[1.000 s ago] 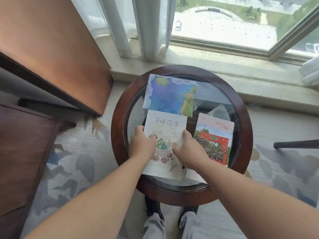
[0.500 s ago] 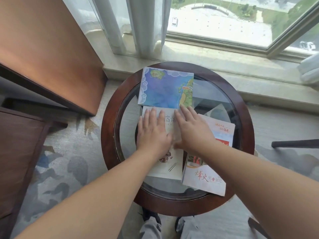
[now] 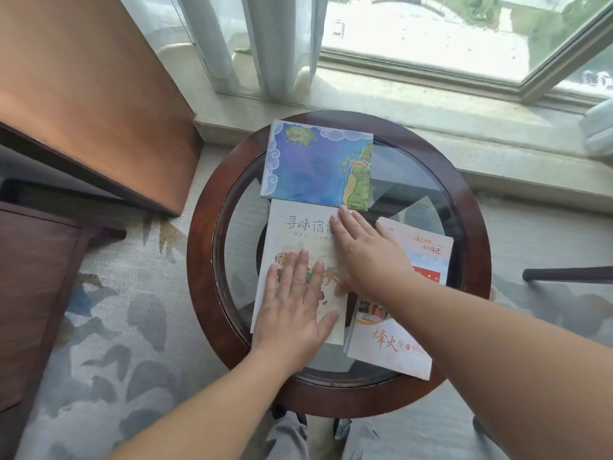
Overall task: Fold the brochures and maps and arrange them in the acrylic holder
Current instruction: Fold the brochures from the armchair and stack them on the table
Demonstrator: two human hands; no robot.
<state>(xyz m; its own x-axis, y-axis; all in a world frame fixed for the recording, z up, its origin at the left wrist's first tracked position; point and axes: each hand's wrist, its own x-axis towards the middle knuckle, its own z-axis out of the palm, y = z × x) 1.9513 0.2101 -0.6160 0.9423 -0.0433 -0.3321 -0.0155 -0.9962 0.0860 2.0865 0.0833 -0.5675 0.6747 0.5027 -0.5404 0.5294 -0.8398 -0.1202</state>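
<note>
I am looking down at a round glass-topped table (image 3: 202,280) with a dark wood rim. A folded blue map (image 3: 311,164) is lying at its far side, touching the white brochure (image 3: 288,227) in the middle. A red-and-white brochure (image 3: 391,346) is lying just right of that. I am pressing my left hand (image 3: 292,310) flat on the white brochure's near half, fingers straight and slightly spread. My right hand (image 3: 368,257) is pressing its far right part, fingers straight and together.
</note>
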